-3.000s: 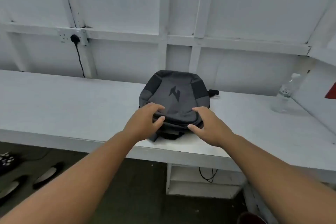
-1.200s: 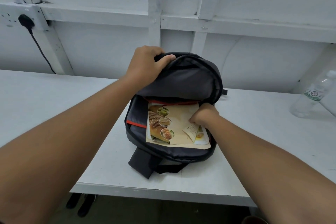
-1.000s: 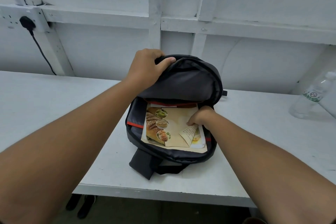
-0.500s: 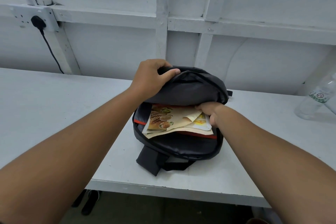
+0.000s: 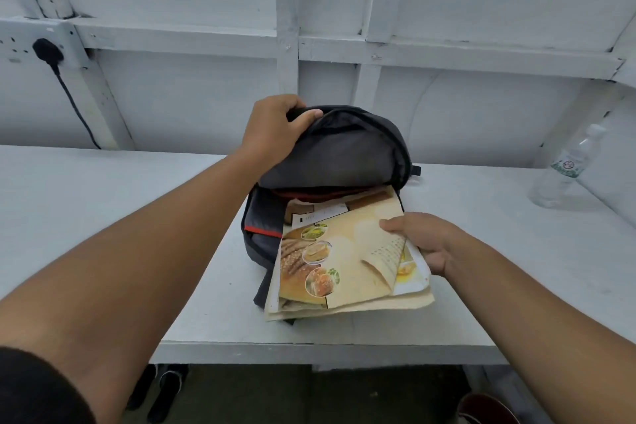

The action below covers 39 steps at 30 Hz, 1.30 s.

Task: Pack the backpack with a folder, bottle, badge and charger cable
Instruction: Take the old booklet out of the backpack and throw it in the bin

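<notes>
A dark grey backpack (image 5: 347,151) lies on the white table (image 5: 103,203) with its front flap lifted. My left hand (image 5: 273,129) grips the top edge of that flap and holds it up. My right hand (image 5: 421,239) pinches the right edge of a stack of papers and a booklet with food pictures (image 5: 340,258). The stack sticks halfway out of the bag's mouth, over its front and toward me. A clear plastic bottle (image 5: 564,169) stands at the far right of the table, apart from both hands.
A black plug and cable (image 5: 51,55) hang from a wall socket at the upper left. White wall framing runs behind the table. Dark shoes (image 5: 161,389) lie on the floor under the table's front edge.
My right hand has drawn the paper stack out of the backpack toward me; half a second ago it lay inside. My left hand still holds the flap up.
</notes>
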Each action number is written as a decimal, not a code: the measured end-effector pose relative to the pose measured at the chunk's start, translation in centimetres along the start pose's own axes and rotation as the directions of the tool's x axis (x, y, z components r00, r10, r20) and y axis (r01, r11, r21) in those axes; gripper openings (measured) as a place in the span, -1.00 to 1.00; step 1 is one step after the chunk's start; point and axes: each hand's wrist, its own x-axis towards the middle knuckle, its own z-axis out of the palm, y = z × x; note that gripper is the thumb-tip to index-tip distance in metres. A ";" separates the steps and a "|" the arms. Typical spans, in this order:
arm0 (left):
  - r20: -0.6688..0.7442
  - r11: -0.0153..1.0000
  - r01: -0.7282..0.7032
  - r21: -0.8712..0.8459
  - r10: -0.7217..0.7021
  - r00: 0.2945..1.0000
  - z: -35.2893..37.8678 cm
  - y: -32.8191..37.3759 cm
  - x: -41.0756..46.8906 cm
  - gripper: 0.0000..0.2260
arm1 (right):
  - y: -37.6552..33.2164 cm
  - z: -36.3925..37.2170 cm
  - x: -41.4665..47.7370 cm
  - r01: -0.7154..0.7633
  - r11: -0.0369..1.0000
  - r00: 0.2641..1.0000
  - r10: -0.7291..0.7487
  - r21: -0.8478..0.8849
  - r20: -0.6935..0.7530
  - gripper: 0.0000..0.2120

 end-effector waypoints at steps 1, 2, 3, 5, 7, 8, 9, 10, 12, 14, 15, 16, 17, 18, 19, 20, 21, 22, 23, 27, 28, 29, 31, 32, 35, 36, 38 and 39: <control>-0.005 1.000 0.003 -0.002 -0.003 1.000 0.0 0.1 0.3 -0.70 | 0.5 -0.2 -0.6 0.038 0.999 0.999 -0.038 0.005 0.007 -0.77; -0.009 1.000 0.007 -0.007 -0.007 1.000 -0.1 0.2 0.5 -0.70 | 0.8 -0.4 -1.5 0.080 0.997 0.997 -0.080 0.006 0.012 -0.79; -0.013 1.000 0.010 -0.012 -0.010 1.000 -0.2 0.3 0.6 -0.70 | 1.1 -0.5 -2.2 0.127 0.992 0.992 -0.127 0.001 0.017 -0.81; -0.016 1.000 0.012 -0.012 -0.012 1.000 -0.2 0.4 0.8 -0.71 | 1.7 -0.7 -3.9 0.219 0.976 0.976 -0.219 -0.004 0.013 -0.81; -0.005 1.000 0.013 -0.001 -0.013 1.000 -0.2 0.2 0.8 -0.71 | 2.4 -1.1 -5.4 0.318 0.948 0.948 -0.318 -0.004 -0.004 -0.79; 0.006 1.000 0.019 0.003 -0.019 1.000 -0.1 0.0 0.7 -0.71 | 2.7 -1.4 -6.1 0.363 0.932 0.932 -0.363 -0.002 -0.008 -0.78; 0.014 1.000 0.027 0.007 -0.027 1.000 -0.1 -0.1 0.7 -0.71 | 2.9 -1.7 -6.8 0.404 0.915 0.915 -0.404 0.005 -0.012 -0.78; 0.023 0.999 0.035 0.008 -0.035 0.999 0.0 -0.1 0.5 -0.71 | 3.1 -1.9 -7.5 0.442 0.897 0.897 -0.442 0.015 -0.014 -0.77; 0.039 0.998 0.058 0.000 -0.058 0.998 0.0 -0.2 0.1 -0.70 | 3.1 -2.3 -9.0 0.509 0.860 0.861 -0.509 0.038 -0.011 -0.76; 0.062 0.997 0.078 0.003 -0.078 0.995 0.0 -0.2 -0.7 -0.73 | 2.7 -2.5 -10.4 0.566 0.822 0.824 -0.567 0.062 -0.008 -0.75; 0.077 0.996 0.094 -0.004 -0.093 0.993 0.1 -0.2 -1.2 -0.77 | 2.4 -2.6 -11.0 0.595 0.801 0.803 -0.596 0.074 -0.005 -0.75; 0.093 0.992 0.123 -0.017 -0.121 0.988 0.2 -0.3 -1.7 -0.81 | 2.1 -2.7 -11.5 0.621 0.779 0.782 -0.623 0.086 -0.001 -0.74; 0.109 0.987 0.155 -0.045 -0.149 0.983 0.3 -0.3 -2.4 -0.77 | 1.6 -2.7 -12.0 0.643 0.760 0.763 -0.646 0.095 0.002 -0.74; 0.135 0.977 0.197 -0.081 -0.185 0.973 0.5 -0.5 -3.2 -0.70 | 1.0 -2.7 -12.5 0.659 0.745 0.749 -0.663 0.106 0.006 -0.74; 0.159 0.964 0.225 -0.139 -0.202 0.966 0.7 -0.8 -4.0 -0.67 | 0.4 -2.8 -12.9 0.670 0.733 0.737 -0.676 0.117 0.012 -0.74; 0.186 0.953 0.244 -0.179 -0.211 0.960 0.5 -0.9 -4.7 -0.68 | -0.3 -2.8 -13.2 0.680 0.722 0.726 -0.687 0.128 0.014 -0.75; 0.232 0.938 0.268 -0.218 -0.217 0.948 0.5 -1.0 -5.4 -0.74 | -1.0 -2.8 -13.3 0.691 0.710 0.716 -0.698 0.134 0.012 -0.76; 0.278 0.926 0.280 -0.253 -0.208 0.938 0.3 -0.9 -5.9 -0.82 | -1.6 -2.7 -13.4 0.702 0.700 0.706 -0.708 0.131 0.005 -0.77; 0.303 0.918 0.279 -0.281 -0.191 0.934 0.1 -0.5 -6.4 -0.79 | -2.3 -2.6 -13.2 0.712 0.692 0.698 -0.716 0.120 -0.006 -0.77; 0.366 0.606 0.430 -0.669 -0.234 0.901 -1.7 1.9 -8.3 -0.56 | -4.0 -1.6 -11.6 0.733 0.678 0.679 -0.727 0.046 -0.103 -0.83; 0.407 0.459 0.463 -0.759 -0.221 0.886 -2.2 2.0 -8.5 -0.43 | -4.3 -1.2 -11.1 0.734 0.678 0.677 -0.724 0.047 -0.131 -0.84; 0.432 0.370 0.482 -0.794 -0.214 0.876 -2.7 2.2 -8.9 -0.31 | -4.4 -0.9 -10.6 0.732 0.679 0.678 -0.720 0.050 -0.151 -0.85; 0.411 0.417 0.467 -0.780 -0.222 0.884 -3.3 2.8 -9.3 -0.35 | -4.4 -0.3 -9.7 0.730 0.681 0.679 -0.715 0.053 -0.166 -0.86; 0.364 0.483 0.438 -0.758 -0.245 0.899 -3.5 3.2 -9.4 -0.51 | -4.3 0.0 -9.3 0.730 0.682 0.680 -0.716 0.049 -0.159 -0.87; 0.253 0.513 0.374 -0.772 -0.292 0.922 -4.2 3.7 -9.4 -0.77 | -3.5 0.9 -8.3 0.726 0.686 0.685 -0.717 0.048 -0.128 -0.85; 0.243 0.522 0.359 -0.774 -0.279 0.929 -4.6 3.8 -9.5 -0.79 | -3.2 1.2 -8.1 0.724 0.688 0.687 -0.715 0.047 -0.126 -0.84; 0.230 0.557 0.344 -0.756 -0.266 0.936 -5.1 3.9 -9.8 -0.81 | -2.9 1.6 -7.8 0.721 0.691 0.691 -0.712 0.049 -0.122 -0.82; 0.224 0.570 0.344 -0.746 -0.272 0.936 -5.3 4.1 -10.0 -0.81 | -2.9 1.8 -7.8 0.719 0.693 0.694 -0.710 0.055 -0.120 -0.80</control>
